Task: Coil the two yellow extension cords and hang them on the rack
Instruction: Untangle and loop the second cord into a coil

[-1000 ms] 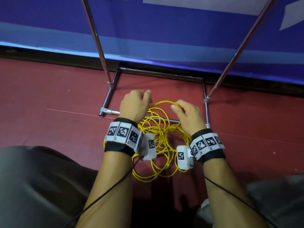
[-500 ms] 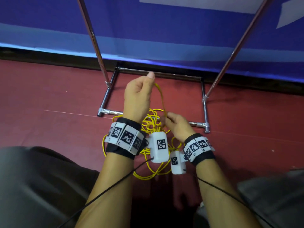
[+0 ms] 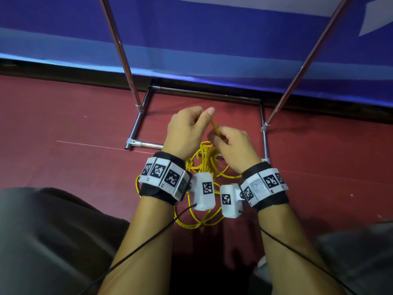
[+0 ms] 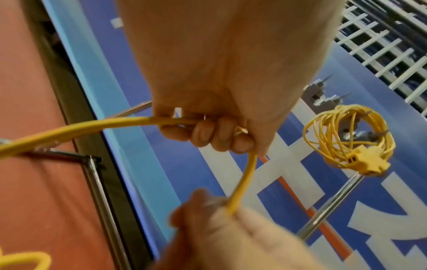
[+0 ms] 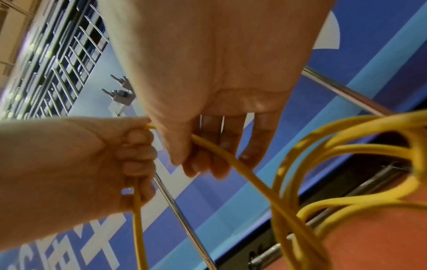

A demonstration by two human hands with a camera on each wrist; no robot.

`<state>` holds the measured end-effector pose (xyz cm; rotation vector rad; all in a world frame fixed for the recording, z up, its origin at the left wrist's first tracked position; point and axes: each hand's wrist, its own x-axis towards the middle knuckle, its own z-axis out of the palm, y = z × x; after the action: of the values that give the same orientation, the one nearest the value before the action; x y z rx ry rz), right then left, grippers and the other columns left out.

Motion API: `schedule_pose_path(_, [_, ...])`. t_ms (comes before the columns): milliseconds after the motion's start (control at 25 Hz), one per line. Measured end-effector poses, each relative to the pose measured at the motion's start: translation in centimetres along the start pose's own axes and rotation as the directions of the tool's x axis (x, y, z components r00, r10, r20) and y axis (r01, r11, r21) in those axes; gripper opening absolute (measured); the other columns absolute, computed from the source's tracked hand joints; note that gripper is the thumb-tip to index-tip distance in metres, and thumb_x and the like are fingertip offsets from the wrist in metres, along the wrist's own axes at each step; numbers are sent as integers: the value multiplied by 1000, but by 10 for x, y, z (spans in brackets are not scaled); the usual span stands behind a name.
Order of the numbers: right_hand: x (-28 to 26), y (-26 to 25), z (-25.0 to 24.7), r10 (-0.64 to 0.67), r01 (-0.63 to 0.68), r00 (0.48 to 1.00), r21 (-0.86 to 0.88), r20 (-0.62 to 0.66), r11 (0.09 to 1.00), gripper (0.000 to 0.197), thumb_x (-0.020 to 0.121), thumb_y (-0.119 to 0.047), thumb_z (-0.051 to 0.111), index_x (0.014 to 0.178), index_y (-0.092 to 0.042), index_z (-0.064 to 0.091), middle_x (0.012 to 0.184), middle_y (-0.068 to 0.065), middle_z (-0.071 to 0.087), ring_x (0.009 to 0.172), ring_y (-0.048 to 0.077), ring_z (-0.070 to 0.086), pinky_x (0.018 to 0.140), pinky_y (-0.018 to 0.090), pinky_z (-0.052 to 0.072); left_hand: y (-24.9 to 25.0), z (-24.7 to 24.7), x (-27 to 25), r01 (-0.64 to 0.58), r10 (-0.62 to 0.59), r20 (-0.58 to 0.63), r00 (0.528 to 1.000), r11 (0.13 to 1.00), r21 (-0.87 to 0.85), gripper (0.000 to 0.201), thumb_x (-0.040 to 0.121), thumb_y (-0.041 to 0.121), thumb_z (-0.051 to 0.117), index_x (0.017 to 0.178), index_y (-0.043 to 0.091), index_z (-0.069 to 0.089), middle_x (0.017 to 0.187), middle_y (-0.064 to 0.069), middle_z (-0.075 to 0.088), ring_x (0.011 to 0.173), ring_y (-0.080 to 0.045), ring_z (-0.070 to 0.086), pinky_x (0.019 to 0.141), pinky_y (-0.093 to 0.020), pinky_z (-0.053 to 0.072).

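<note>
A loose yellow extension cord lies in tangled loops on the red floor between my wrists. My left hand holds one strand in its curled fingers, raised above the pile. Just to its right, my right hand pinches the same strand between thumb and fingers. A short stretch of cord runs between the two hands. The second yellow cord hangs coiled on a hook high on the rack, its yellow socket dangling.
The chrome rack base forms a rectangle on the floor right behind my hands, with two slanted posts rising from it. A blue banner wall stands behind. My knees in grey cloth flank the pile.
My left hand lifted a strand up from the pile. My right hand dropped toward the pile, then rose to pinch that strand beside the left hand.
</note>
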<state>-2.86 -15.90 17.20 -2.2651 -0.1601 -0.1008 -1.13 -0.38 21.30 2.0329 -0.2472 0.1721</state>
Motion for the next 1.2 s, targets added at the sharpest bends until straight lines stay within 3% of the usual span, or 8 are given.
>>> schedule_pose_path(160, [-10, 28, 14, 183, -171, 980, -150, 76, 974, 27, 93, -44, 51, 88, -19, 63, 69, 1, 66, 72, 29, 62, 69, 43, 52, -4, 2, 0, 25, -51, -110, 993, 974, -227, 51, 93, 45, 52, 59, 9, 42, 52, 11, 29, 53, -9, 26, 54, -34, 22])
schedule_pose_path(240, [-9, 27, 9, 180, -179, 984, -139, -9, 974, 35, 95, -43, 50, 80, -13, 60, 66, 1, 64, 71, 31, 61, 66, 41, 49, -8, -9, 3, 119, -130, -115, 985, 989, -92, 46, 89, 45, 48, 58, 12, 50, 47, 10, 42, 49, -10, 38, 55, -33, 30])
schedule_pose_path(400, [0, -12, -21, -97, 70, 972, -128, -214, 989, 30, 94, -31, 51, 68, -17, 44, 58, -6, 39, 61, 24, 41, 59, 36, 27, -11, -30, 8, 253, -230, -107, 967, 906, 341, 47, 76, 46, 35, 77, 17, 72, 80, -10, 72, 89, -35, 65, 82, -44, 51])
schedule_pose_path(600, [1, -29, -46, -148, 135, 968, -75, -202, 988, 30, 93, -25, 54, 72, -5, 52, 56, 1, 41, 59, 19, 37, 57, 35, 25, 6, -5, 0, 94, -92, 70, 993, 995, -28, 57, 90, 60, 40, 57, 16, 53, 53, 4, 50, 53, -18, 45, 62, -40, 42])
schedule_pose_path(800, [-12, 17, -14, 66, -65, 998, -80, 9, 995, 25, 95, -25, 59, 74, -11, 55, 59, 5, 52, 62, 27, 46, 60, 36, 33, 9, -18, 2, -84, 31, -224, 974, 969, -233, 56, 101, 38, 44, 59, 2, 35, 61, -8, 29, 59, -17, 25, 55, -42, 20])
schedule_pose_path(920, [-20, 37, -9, 159, -160, 987, -59, -29, 985, 26, 95, -27, 57, 77, -10, 57, 63, 9, 59, 64, 28, 52, 60, 35, 36, -11, -31, 3, 37, -66, -333, 941, 995, -93, 55, 99, 39, 43, 59, 1, 40, 55, -15, 39, 53, -24, 35, 54, -41, 28])
schedule_pose_path(1040, [-15, 25, -21, 65, -69, 991, -29, -113, 997, 21, 96, -23, 56, 78, -11, 58, 57, -2, 48, 59, 16, 40, 59, 33, 31, -31, -37, 1, 320, -295, -287, 912, 947, 43, 48, 98, 43, 40, 63, 16, 59, 61, -3, 62, 75, -31, 65, 70, -37, 46])
schedule_pose_path(1200, [-4, -13, -32, -148, 138, 987, -130, -67, 982, 14, 90, -26, 54, 92, -18, 66, 72, -4, 60, 71, 14, 52, 67, 34, 41, -16, -18, 0, 235, -239, -45, 970, 969, -78, 62, 89, 63, 35, 61, 17, 66, 56, -1, 65, 63, -21, 66, 77, -39, 54])
